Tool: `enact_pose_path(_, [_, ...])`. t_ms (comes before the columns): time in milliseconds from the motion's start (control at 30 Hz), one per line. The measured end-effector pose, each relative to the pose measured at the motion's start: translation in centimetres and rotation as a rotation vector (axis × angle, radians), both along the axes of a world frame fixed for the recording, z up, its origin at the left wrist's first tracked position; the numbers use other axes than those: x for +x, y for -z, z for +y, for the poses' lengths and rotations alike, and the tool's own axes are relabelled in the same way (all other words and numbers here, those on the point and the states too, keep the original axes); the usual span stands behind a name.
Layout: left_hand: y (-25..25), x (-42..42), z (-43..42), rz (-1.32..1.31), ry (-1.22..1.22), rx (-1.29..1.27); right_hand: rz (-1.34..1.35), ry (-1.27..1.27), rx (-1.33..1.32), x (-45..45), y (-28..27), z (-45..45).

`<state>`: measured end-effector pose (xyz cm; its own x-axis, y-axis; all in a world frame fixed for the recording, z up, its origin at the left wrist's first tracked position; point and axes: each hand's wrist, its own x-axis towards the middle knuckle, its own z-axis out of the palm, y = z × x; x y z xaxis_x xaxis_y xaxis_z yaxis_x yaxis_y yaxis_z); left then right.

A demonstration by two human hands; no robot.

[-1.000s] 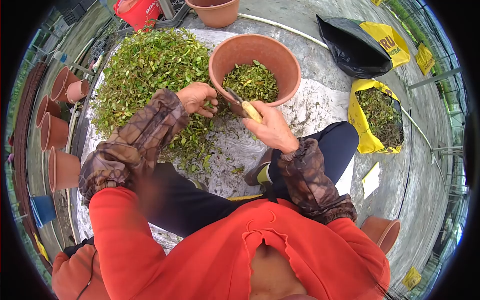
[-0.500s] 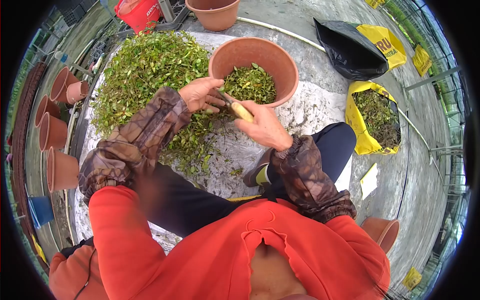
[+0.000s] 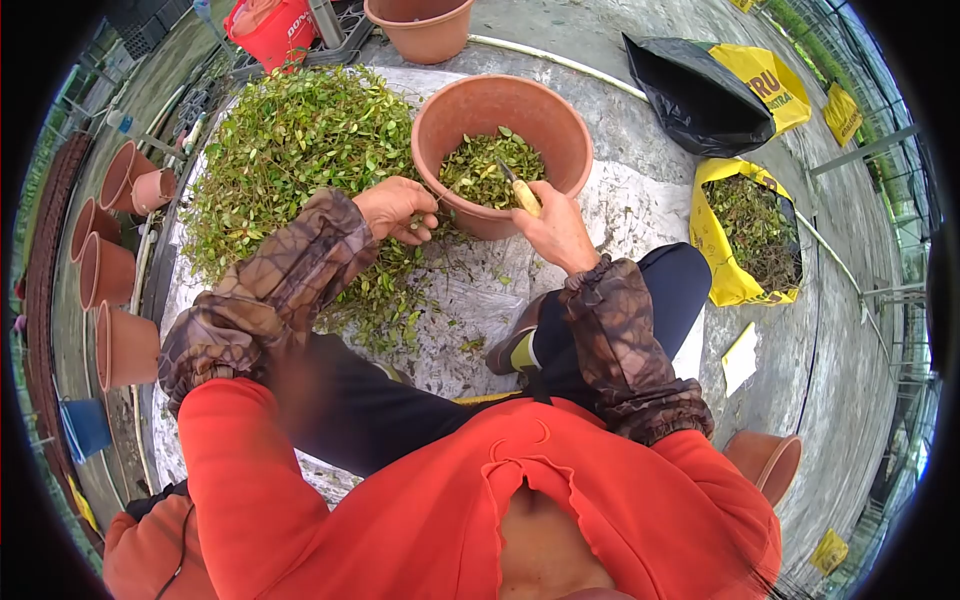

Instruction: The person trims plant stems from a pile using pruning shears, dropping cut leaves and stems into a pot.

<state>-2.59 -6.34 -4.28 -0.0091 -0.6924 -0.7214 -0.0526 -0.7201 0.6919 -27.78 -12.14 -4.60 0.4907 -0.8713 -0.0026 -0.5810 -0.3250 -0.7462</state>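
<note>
My right hand (image 3: pixel 560 230) is closed round the yellow handle of a small knife (image 3: pixel 526 198). Its dark blade points up over the near side of a terracotta-coloured pot (image 3: pixel 572 130). Cut leafy pieces (image 3: pixel 490 165) lie in the bottom of that pot. Just left of the pot's rim, my left hand (image 3: pixel 400 208) has its fingers curled together on a thin plant stem, mostly hidden by the fingers. Beneath and beyond this hand spreads a big heap of leafy cuttings (image 3: pixel 290 150) on a white sheet (image 3: pixel 470 335).
At right stand a yellow bag of plant scraps (image 3: pixel 715 250) and a black-and-yellow bag (image 3: pixel 700 100). Several pots (image 3: pixel 130 345) line the left side, near a blue container (image 3: pixel 83 428). A red bucket (image 3: pixel 270 40) and another pot (image 3: pixel 425 35) are at the back.
My right hand has moved right with the knife, away from my left hand, and the blade now sits over the pot. My left hand has lowered slightly and its fingers have curled in.
</note>
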Motion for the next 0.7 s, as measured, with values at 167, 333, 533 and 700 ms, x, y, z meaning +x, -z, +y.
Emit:
enact_pose_path(167, [0.3, 1.4, 1.4, 0.012, -0.073, 0.037, -0.032, -0.095, 0.174, 0.0, -1.9, 1.8])
enact_pose_path(333, [0.1, 2.4, 3.7, 0.036, -0.054, 0.075, -0.060, -0.219, 0.201, 1.6, -1.7, 2.3])
enact_pose_path(533, [-0.3, 3.3, 5.4, 0.028, -0.028, 0.068, -0.095, -0.186, 0.259, 3.2, -1.7, 2.9])
enact_pose_path(700, [-0.1, 3.6, 4.2, -0.031, -0.099, 0.045, -0.083, -0.263, 0.208, 2.9, -2.6, 3.3])
